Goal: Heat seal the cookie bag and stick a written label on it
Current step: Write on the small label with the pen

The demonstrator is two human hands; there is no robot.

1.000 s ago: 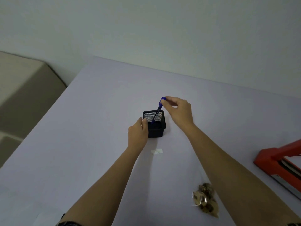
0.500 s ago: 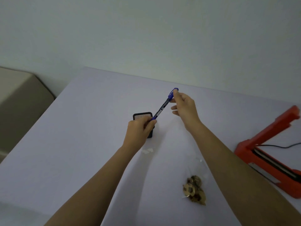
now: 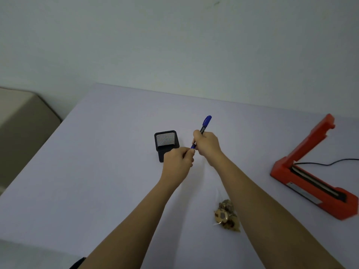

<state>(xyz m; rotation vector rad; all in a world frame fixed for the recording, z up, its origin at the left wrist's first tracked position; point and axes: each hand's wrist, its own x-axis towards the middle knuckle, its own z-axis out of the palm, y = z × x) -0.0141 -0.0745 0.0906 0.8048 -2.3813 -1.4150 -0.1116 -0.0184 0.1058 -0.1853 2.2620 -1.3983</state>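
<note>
- The right hand (image 3: 206, 145) was closed round the barrel of the blue pen (image 3: 206, 123), with its fingers wrapped about the middle. The pen was held clear of the worktop (image 3: 97, 171) and tilted so its top end pointed toward 1 o'clock.
- The left hand (image 3: 177, 161) pinched the pen's lower blue end between thumb and fingertips, the other fingers curled in. The two hands nearly touched.
- Bracing the barrel in one hand and gripping the tip with the other looked like the way to pull a cap off. I judged uncapping to be the step in hand, ahead of writing the label.
- The black mesh pen holder (image 3: 166, 141) stood just at 11 o'clock of the left hand. It was near enough to take the pen back afterwards.
- The cookie bag (image 3: 227, 215), clear with brown cookies bunched inside, lay at 5 o'clock of the hands, just beside the right forearm. It was well apart from the sealer, and whether its mouth was sealed could not be told.
- The red heat sealer (image 3: 310, 177) sat at 3 o'clock near the worktop's right edge, with its arm raised and a black cable (image 3: 330, 163) trailing off to the right. It seemed ready to receive the bag.
- No label could be made out; it may have lain hidden under the hands.
</note>
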